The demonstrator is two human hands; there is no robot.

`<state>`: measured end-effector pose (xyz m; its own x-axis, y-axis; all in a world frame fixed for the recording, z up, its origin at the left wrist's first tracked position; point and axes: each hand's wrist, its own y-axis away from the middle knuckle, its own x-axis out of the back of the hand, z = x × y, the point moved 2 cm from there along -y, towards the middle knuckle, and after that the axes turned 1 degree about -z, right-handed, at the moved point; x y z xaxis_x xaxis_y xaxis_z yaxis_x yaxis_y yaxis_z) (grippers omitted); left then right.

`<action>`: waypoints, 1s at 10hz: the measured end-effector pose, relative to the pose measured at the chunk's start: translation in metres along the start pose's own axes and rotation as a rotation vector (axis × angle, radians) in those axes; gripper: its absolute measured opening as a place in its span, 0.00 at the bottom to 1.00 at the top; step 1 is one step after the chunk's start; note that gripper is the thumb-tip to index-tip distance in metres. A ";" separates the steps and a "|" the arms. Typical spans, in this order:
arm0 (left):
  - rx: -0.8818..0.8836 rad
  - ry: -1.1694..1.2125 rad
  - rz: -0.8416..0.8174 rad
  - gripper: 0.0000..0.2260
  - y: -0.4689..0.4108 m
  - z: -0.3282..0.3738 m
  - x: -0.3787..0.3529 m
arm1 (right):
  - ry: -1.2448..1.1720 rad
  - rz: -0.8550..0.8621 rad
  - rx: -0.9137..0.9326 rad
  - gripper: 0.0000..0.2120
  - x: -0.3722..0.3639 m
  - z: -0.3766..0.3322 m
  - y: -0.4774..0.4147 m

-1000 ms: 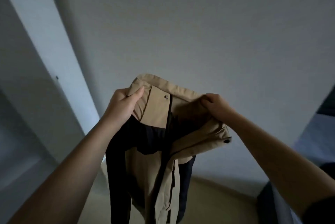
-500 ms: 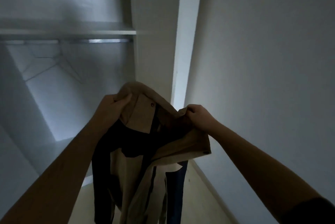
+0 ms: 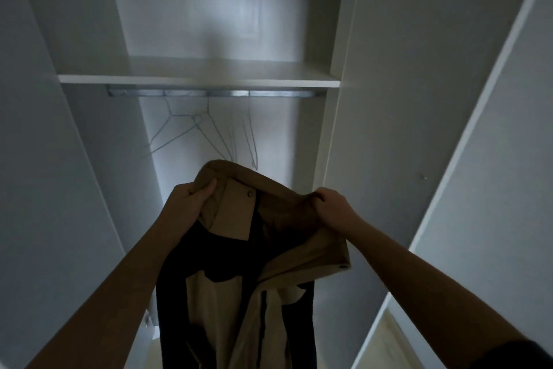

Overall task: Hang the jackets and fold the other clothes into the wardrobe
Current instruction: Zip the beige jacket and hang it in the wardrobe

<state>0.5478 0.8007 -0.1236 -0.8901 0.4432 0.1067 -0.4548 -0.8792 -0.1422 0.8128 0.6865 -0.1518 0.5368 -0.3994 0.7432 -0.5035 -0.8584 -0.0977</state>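
Observation:
A tan and black jacket [image 3: 236, 288] hangs open in front of me, held up by its collar. My left hand [image 3: 188, 204] grips the collar's left side, thumb on top. My right hand [image 3: 333, 208] pinches the collar's right side. Behind the jacket stands the open white wardrobe [image 3: 197, 80] with a metal rail [image 3: 215, 93] under its shelf. Several bare wire hangers [image 3: 209, 132] hang from the rail, just above the collar. The jacket's lower part runs out of the frame.
The wardrobe's open door [image 3: 484, 135] stands at the right, its side panel [image 3: 383, 117] beside it. Another white panel [image 3: 45, 159] closes the left. A strip of pale floor [image 3: 389, 341] shows at the lower right.
My view has swung left from the plain wall to face the wardrobe's inside. Both hands keep the same hold on the collar, and the jacket now hangs below the rail and hangers.

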 end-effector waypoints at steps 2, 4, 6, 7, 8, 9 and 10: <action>0.033 -0.013 -0.017 0.10 -0.090 -0.011 0.055 | 0.048 -0.017 -0.039 0.14 -0.050 -0.041 -0.093; 0.045 -0.034 0.005 0.11 -0.163 -0.025 0.090 | 0.085 -0.083 -0.050 0.14 -0.094 -0.071 -0.180; 0.049 -0.080 0.048 0.16 -0.219 -0.048 0.106 | 0.082 -0.202 -0.117 0.14 -0.125 -0.076 -0.270; 0.079 -0.078 0.040 0.16 -0.244 -0.056 0.106 | 0.028 -0.081 -0.116 0.13 -0.120 -0.075 -0.314; 0.093 -0.080 0.055 0.14 -0.267 -0.065 0.105 | -0.002 -0.091 -0.151 0.11 -0.115 -0.074 -0.359; 0.108 -0.101 0.097 0.15 -0.287 -0.074 0.108 | -0.120 -0.136 -0.246 0.15 -0.118 -0.071 -0.391; 0.142 -0.110 0.124 0.15 -0.300 -0.082 0.113 | -0.204 -0.147 -0.292 0.12 -0.128 -0.067 -0.428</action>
<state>0.5811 1.1291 -0.1501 -0.9267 0.3153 0.2047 -0.3263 -0.9450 -0.0214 0.9142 1.1269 -0.1604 0.7263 -0.3598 0.5856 -0.5670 -0.7952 0.2147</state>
